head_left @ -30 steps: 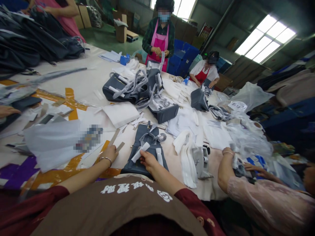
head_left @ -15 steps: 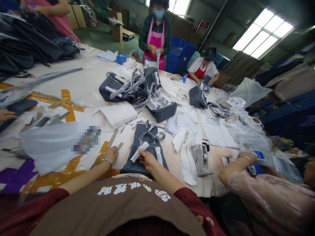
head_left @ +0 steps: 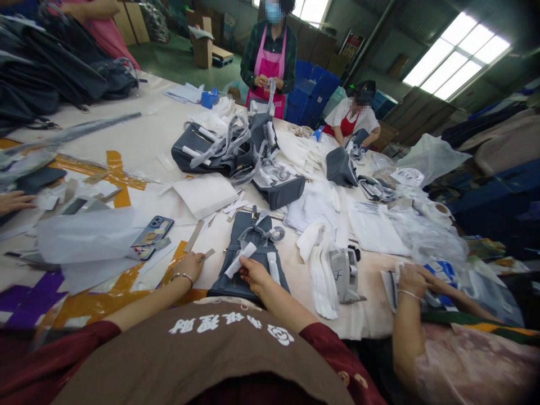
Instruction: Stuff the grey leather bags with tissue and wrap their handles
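A grey handbag (head_left: 250, 250) lies flat on the table in front of me, its straps wrapped in white paper. My right hand (head_left: 253, 272) rests on the bag's near end, fingers closed on a white paper-wrapped strap piece (head_left: 239, 260). My left hand (head_left: 191, 264), with a bracelet at the wrist, lies on the table just left of the bag, pinching a thin grey card strip (head_left: 207, 255).
A phone (head_left: 152, 237) lies on white plastic sheets to my left. More grey bags (head_left: 236, 157) and white wrapping fill the table's middle. A co-worker's hands (head_left: 411, 280) work at my right beside a tape dispenser (head_left: 345, 273). Other people stand or sit across the table.
My hands have hardly moved on the bag. The co-worker on my right has drawn their arm in closer to the table edge.
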{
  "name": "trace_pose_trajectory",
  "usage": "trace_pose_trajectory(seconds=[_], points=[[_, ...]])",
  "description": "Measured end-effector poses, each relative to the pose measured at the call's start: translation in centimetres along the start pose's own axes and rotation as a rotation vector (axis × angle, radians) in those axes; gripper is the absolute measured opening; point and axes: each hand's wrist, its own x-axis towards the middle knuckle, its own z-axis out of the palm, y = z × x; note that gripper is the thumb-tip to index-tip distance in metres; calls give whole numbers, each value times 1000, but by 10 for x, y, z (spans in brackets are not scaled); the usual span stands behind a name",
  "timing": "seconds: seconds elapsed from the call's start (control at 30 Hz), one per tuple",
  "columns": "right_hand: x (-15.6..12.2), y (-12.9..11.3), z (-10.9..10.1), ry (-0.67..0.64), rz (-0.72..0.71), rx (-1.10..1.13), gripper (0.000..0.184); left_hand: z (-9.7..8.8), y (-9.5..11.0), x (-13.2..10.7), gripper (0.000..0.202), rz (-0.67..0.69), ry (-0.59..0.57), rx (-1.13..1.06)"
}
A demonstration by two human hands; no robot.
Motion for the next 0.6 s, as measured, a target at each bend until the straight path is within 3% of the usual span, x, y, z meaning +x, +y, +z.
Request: trace_pose_trajectory(seconds=[0.23,0.47,0.6], points=[[-3,-2,1,-6,3,-6,20,0,-4,-7,30,140,32,60],[-3,-3,2,1,11,-4,18,-9,-2,7,29,18,-49,76],[-5,-4,3,12,13,0,18,-10,-2,6,25,56,-42,99]])
